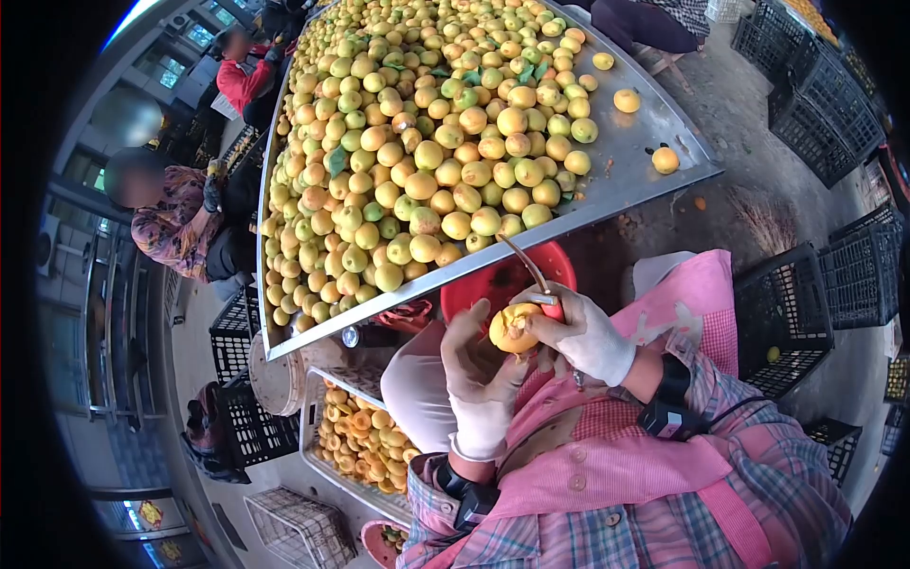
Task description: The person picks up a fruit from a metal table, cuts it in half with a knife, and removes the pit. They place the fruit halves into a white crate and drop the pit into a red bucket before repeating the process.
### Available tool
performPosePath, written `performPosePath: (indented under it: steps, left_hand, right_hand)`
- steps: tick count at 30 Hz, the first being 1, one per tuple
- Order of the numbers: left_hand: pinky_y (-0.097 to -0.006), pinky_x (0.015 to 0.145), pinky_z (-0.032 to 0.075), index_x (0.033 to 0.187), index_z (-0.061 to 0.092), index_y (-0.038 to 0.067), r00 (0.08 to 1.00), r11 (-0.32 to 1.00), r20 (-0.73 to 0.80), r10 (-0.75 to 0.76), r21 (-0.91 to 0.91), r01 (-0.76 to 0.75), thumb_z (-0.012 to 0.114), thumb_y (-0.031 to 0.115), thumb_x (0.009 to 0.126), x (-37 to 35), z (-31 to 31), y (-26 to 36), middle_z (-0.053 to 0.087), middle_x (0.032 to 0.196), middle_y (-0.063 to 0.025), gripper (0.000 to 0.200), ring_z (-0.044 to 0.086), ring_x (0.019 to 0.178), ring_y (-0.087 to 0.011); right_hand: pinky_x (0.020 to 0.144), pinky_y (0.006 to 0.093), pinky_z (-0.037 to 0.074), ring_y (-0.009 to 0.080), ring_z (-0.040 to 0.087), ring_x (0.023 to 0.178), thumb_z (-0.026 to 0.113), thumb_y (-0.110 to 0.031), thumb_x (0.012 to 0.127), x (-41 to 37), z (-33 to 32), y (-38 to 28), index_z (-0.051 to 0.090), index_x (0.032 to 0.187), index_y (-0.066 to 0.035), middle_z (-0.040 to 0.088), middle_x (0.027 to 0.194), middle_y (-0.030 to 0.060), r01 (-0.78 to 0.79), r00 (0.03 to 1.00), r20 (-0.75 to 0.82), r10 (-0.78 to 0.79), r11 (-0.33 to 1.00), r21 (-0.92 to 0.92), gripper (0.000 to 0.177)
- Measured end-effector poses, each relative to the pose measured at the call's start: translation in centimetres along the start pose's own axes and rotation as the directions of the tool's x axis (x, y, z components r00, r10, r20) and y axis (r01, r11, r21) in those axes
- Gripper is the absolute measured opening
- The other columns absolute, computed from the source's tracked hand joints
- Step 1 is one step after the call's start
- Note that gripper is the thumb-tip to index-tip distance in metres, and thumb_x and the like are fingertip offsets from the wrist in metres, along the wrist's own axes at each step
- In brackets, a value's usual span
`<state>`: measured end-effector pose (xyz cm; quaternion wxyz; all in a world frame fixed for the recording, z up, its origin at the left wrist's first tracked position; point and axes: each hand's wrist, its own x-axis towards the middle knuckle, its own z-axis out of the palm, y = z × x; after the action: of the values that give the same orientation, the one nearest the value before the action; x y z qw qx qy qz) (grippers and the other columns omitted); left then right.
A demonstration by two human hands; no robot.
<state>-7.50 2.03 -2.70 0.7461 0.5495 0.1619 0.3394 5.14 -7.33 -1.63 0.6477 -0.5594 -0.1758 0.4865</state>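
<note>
In my gloved right hand (592, 337) is a curved metal knife (527, 261) with a red handle, its blade pointing up and away toward the table edge. The same hand's thumb presses on a yellow-orange apricot (512, 327), whose flesh looks cut open on the side near the thumb. My left hand (479, 379), also gloved, is beside the fruit with thumb and fingers spread, fingertips right at its left side. Below and beyond both hands stands a red basin (559, 266), partly hidden by the table rim and my hand.
A metal table (654, 133) heaped with apricots (427, 180) lies ahead. At my lower left, a white crate (308, 417) holds halved apricots (365, 441). Black crates (782, 322) stand at right. Co-workers (180, 218) sit along the table's left side.
</note>
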Motion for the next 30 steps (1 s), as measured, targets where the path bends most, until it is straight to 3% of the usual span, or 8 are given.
performPosePath:
  steps: [2, 4, 8, 13, 18, 21, 29, 30]
  left_hand:
    - [-0.0356, 0.096, 0.047, 0.144, 0.032, 0.002, 0.998, 0.997, 0.005, -0.057, 0.047, 0.057, 0.070, 0.003, 0.086, 0.3, -0.3, 0.7, 0.050, 0.134, -0.0146, 0.069, 0.053, 0.119, -0.0244]
    - [-0.0354, 0.097, 0.048, 0.146, 0.030, 0.001, 0.889, 0.910, 0.205, -0.410, 0.022, 0.415, 0.066, 0.004, 0.089, 0.6, -1.2, 0.7, 0.055, 0.126, -0.0117, 0.067, 0.057, 0.113, -0.0215]
    - [-0.0305, 0.087, 0.052, 0.141, 0.037, 0.000, 0.914, 0.910, 0.111, -0.389, -0.104, 0.400, 0.062, 0.005, 0.092, 0.4, -2.1, -2.2, 0.059, 0.118, -0.0094, 0.055, 0.061, 0.096, -0.0159]
    - [-0.0218, 0.065, 0.052, 0.129, 0.050, 0.003, 0.853, 0.855, 0.055, -0.519, 0.044, 0.517, 0.064, 0.002, 0.088, 0.6, -0.6, -0.3, 0.062, 0.100, -0.0033, 0.043, 0.061, 0.081, -0.0083]
    - [-0.0195, 0.065, 0.047, 0.115, 0.057, 0.003, 0.841, 0.843, 0.057, -0.537, 0.072, 0.533, 0.069, 0.002, 0.084, -0.1, 0.7, -1.3, 0.062, 0.092, 0.0011, 0.034, 0.056, 0.078, -0.0045]
    - [-0.0215, 0.075, 0.048, 0.112, 0.057, 0.002, 0.833, 0.839, 0.106, -0.544, 0.111, 0.533, 0.070, 0.004, 0.083, -0.6, 1.1, -1.6, 0.062, 0.095, 0.0003, 0.032, 0.057, 0.084, -0.0059]
    - [-0.0240, 0.079, 0.049, 0.111, 0.058, 0.001, 0.851, 0.841, 0.124, -0.510, 0.281, 0.463, 0.073, 0.008, 0.081, -0.7, 1.0, -1.1, 0.064, 0.097, -0.0020, 0.034, 0.057, 0.088, -0.0066]
    - [-0.0241, 0.080, 0.049, 0.111, 0.058, 0.001, 0.875, 0.861, 0.141, -0.463, 0.307, 0.406, 0.073, 0.008, 0.081, -0.7, 0.9, -1.3, 0.064, 0.097, -0.0023, 0.034, 0.057, 0.088, -0.0067]
  right_hand:
    - [0.038, 0.0191, 0.043, 0.0050, 0.053, 0.048, 0.053, -0.018, 0.097, 0.2, -0.1, 0.5, 0.056, 0.117, -0.012, 0.061, 0.081, 0.0019, -0.059, 0.996, 0.062, 0.057, 0.998, 0.035, 0.022]
    - [0.039, 0.0192, 0.042, 0.0045, 0.052, 0.048, 0.053, -0.020, 0.097, 0.0, 0.0, 0.6, 0.056, 0.118, -0.011, 0.060, 0.078, 0.0008, -0.069, 0.994, 0.090, 0.068, 0.998, 0.001, 0.023]
    - [0.041, 0.0190, 0.038, 0.0035, 0.046, 0.047, 0.055, -0.024, 0.098, 0.5, -0.8, 1.1, 0.059, 0.116, -0.011, 0.055, 0.070, -0.0023, 0.014, 0.998, 0.063, -0.014, 1.000, -0.006, 0.023]
    - [0.046, 0.0220, 0.038, 0.0053, 0.045, 0.049, 0.058, -0.023, 0.097, 0.5, -1.0, -1.4, 0.064, 0.100, -0.003, 0.051, 0.063, -0.0021, 0.315, 0.938, -0.191, -0.290, 0.942, 0.113, 0.021]
    - [0.042, 0.0307, 0.031, 0.0137, 0.036, 0.044, 0.041, -0.020, 0.101, -1.3, 0.8, -3.8, 0.043, 0.071, -0.008, 0.038, 0.055, 0.0008, 0.485, 0.867, -0.239, -0.437, 0.850, 0.206, 0.032]
    - [0.042, 0.0299, 0.030, 0.0137, 0.036, 0.044, 0.045, -0.027, 0.101, -0.8, 1.4, -2.9, 0.044, 0.070, -0.008, 0.038, 0.055, 0.0012, 0.572, 0.816, -0.166, -0.553, 0.733, 0.368, 0.036]
    - [0.042, 0.0284, 0.031, 0.0138, 0.040, 0.046, 0.055, -0.028, 0.097, -0.3, 0.9, -0.3, 0.046, 0.065, -0.008, 0.042, 0.054, 0.0013, 0.583, 0.799, -0.052, -0.599, 0.751, 0.310, 0.038]
    - [0.046, 0.0259, 0.035, 0.0118, 0.042, 0.048, 0.057, -0.019, 0.093, -0.5, 0.7, 0.0, 0.049, 0.074, -0.006, 0.046, 0.059, 0.0020, 0.534, 0.835, -0.042, -0.549, 0.791, 0.299, 0.024]
